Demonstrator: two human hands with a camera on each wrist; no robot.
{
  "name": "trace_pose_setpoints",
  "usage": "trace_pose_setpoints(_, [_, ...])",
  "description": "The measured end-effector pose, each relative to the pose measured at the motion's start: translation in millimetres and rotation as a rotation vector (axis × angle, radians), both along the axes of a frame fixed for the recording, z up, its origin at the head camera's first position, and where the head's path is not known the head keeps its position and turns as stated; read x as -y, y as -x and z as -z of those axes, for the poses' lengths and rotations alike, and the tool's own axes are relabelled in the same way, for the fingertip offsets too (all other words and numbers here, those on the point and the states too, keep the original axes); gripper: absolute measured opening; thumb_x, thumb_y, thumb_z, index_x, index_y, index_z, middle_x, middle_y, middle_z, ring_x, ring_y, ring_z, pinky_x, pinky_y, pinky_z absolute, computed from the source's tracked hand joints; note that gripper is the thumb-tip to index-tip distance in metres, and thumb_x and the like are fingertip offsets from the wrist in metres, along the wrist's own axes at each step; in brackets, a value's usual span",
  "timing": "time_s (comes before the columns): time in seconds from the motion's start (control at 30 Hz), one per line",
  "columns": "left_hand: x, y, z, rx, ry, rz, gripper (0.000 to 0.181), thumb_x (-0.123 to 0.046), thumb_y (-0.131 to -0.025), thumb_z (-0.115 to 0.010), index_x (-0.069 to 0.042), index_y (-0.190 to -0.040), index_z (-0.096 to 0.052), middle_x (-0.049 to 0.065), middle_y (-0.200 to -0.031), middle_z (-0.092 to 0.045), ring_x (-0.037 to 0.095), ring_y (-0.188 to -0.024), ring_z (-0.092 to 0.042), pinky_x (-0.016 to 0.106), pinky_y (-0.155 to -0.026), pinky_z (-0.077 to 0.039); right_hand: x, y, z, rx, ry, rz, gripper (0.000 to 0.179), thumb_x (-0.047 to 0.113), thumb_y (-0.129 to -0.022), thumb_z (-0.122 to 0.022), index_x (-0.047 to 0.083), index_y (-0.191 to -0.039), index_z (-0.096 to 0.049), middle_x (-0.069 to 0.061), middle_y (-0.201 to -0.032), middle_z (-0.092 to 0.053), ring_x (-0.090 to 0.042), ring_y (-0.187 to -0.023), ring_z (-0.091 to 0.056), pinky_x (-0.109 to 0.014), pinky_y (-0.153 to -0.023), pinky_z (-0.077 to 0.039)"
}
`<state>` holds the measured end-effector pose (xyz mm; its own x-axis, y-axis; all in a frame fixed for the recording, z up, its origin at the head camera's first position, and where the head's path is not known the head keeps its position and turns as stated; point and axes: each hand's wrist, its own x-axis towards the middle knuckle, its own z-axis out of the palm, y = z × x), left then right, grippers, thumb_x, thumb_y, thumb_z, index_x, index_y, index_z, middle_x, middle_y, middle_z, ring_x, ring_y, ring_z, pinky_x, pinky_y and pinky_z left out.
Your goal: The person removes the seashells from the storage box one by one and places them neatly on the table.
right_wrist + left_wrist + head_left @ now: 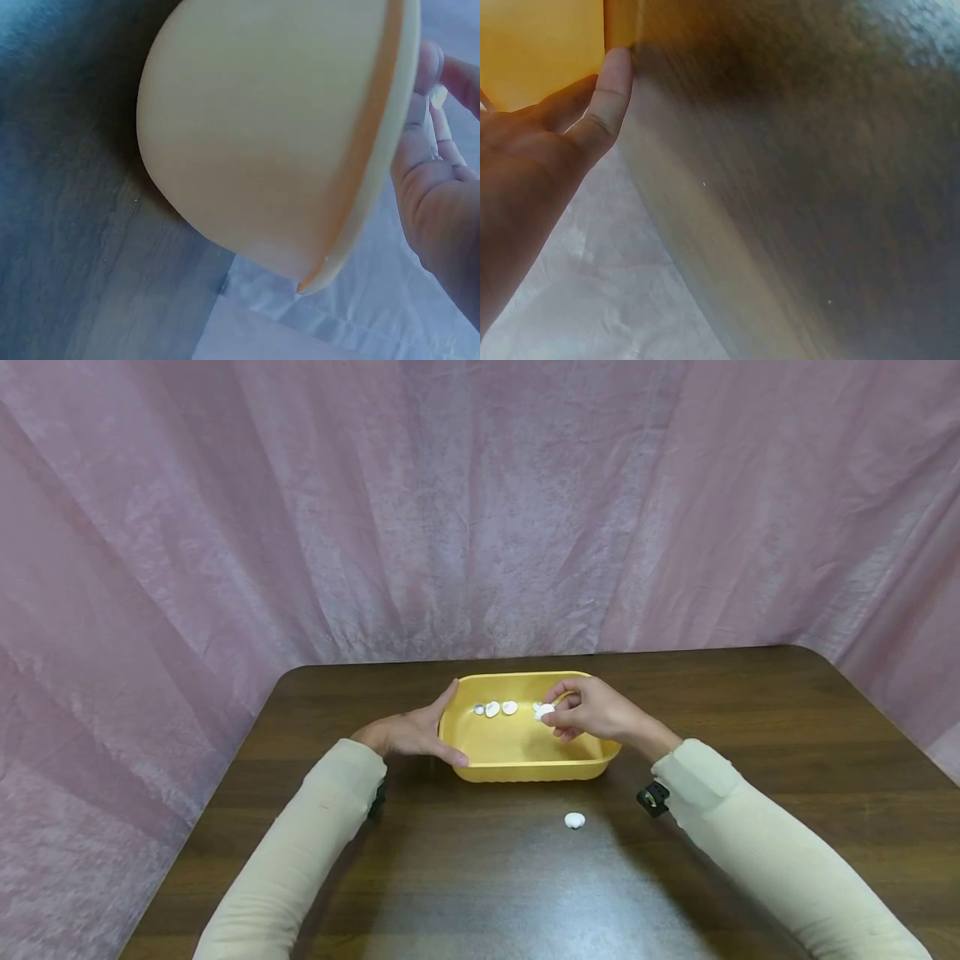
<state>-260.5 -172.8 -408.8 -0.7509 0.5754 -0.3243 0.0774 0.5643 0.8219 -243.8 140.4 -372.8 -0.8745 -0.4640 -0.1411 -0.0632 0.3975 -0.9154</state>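
A yellow plastic basin (525, 771) sits on the table. My left hand (416, 731) spans its left end, thumb and fingers spread straight, with the thumb (613, 86) against the near side. Above the basin's right part, my right hand (592, 708) pinches a white seashell (544, 712) between thumb and fingertips. Several more shells, such as this white shell (492, 709), lie in a row toward the basin's far side. Another white shell (574, 820) rests on the table in front of the basin. In the right wrist view, the basin wall (262, 135) hides part of my right hand.
The dark wooden table (750, 727) reaches back to a pink velvet curtain (480, 510). Its far edge runs just behind the basin. A small black device (653, 798) sits at my right wrist, below the sleeve.
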Motion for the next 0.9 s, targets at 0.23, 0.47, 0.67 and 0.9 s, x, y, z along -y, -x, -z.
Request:
trace_pose_setpoints(0.23, [-0.1,-0.9,-0.8,-0.005,0.003,-0.001,0.140,-0.030,-0.074,-0.090,-0.027,-0.157,0.022,0.010,-0.166,-0.001,0.025,-0.143,-0.025,0.045,-0.119,-0.016,-4.1,-11.5,-1.5,-0.046,0.061,0.025,0.037,0.003,-0.091,-0.072,-0.013,-0.123,-0.062,-0.009,-0.081,-0.071,-0.021,-0.070,-0.069,-0.037,-0.069,-0.060])
trace_pose_setpoints(0.47, [0.4,-1.0,-0.3,-0.005,0.024,-0.020,0.143,-0.037,-0.071,-0.092,-0.028,-0.157,0.022,0.008,-0.167,0.000,0.023,-0.145,-0.022,0.045,-0.119,-0.016,-8.7,-20.0,-1.9,-0.003,0.142,0.006,0.041,-0.004,-0.091,-0.068,-0.018,-0.128,-0.055,-0.014,-0.088,-0.072,-0.016,-0.071,-0.070,-0.042,-0.075,-0.059])
trace_pose_setpoints(0.67, [-0.5,-2.4,-0.9,-0.001,0.005,-0.013,0.140,-0.030,-0.073,-0.091,-0.029,-0.157,0.021,0.007,-0.166,-0.003,0.022,-0.142,-0.027,0.042,-0.119,-0.017,-11.9,-29.8,-3.8,0.023,0.165,-0.002,0.041,-0.005,-0.091,-0.068,-0.018,-0.127,-0.054,-0.014,-0.089,-0.073,-0.018,-0.072,-0.070,-0.042,-0.075,-0.059])
trace_pose_setpoints(0.9, [-0.2,-3.8,-2.5,-0.004,0.006,-0.013,0.139,-0.030,-0.074,-0.090,-0.028,-0.157,0.021,0.008,-0.166,-0.002,0.024,-0.142,-0.026,0.045,-0.120,-0.016,-14.0,-41.8,-7.0,0.021,0.168,-0.024,0.038,-0.003,-0.091,-0.069,-0.016,-0.124,-0.057,-0.012,-0.085,-0.072,-0.018,-0.070,-0.068,-0.039,-0.071,-0.060])
